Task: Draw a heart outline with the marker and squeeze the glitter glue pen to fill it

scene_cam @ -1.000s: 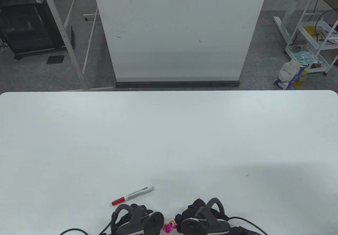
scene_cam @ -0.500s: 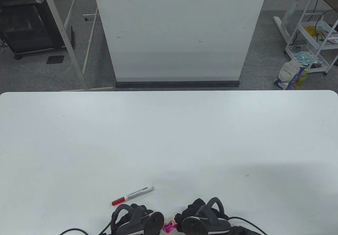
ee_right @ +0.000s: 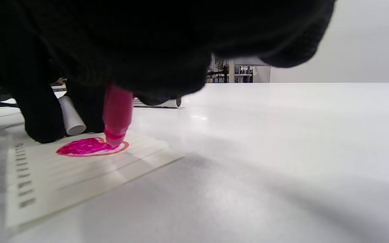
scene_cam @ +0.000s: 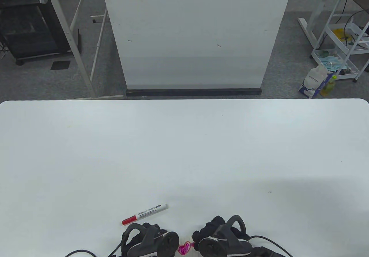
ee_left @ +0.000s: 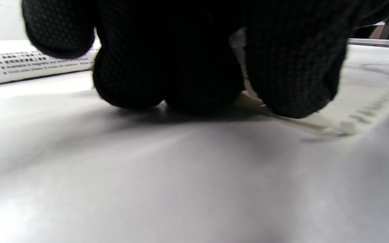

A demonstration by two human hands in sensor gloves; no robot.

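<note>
A small heart point(scene_cam: 184, 248) with pink fill shows at the table's near edge between my hands. In the right wrist view the heart point(ee_right: 89, 147) lies on a lined white card point(ee_right: 79, 175). My right hand point(scene_cam: 220, 236) grips the pink glitter glue pen point(ee_right: 117, 113), whose tip touches the heart's right side. My left hand point(scene_cam: 150, 238) rests its fingertips point(ee_left: 167, 77) on the card and pinches a short white cap point(ee_right: 71, 118) between them. The red-capped marker point(scene_cam: 144, 213) lies loose just beyond the left hand.
The white table point(scene_cam: 184, 153) stretches far beyond the hands. Cables point(scene_cam: 268, 242) trail from both gloves at the near edge. A white board point(scene_cam: 196, 35) stands behind the table's far side.
The right hand has shifted slightly to the right with the glue pen. The left hand and the marker have not moved.
</note>
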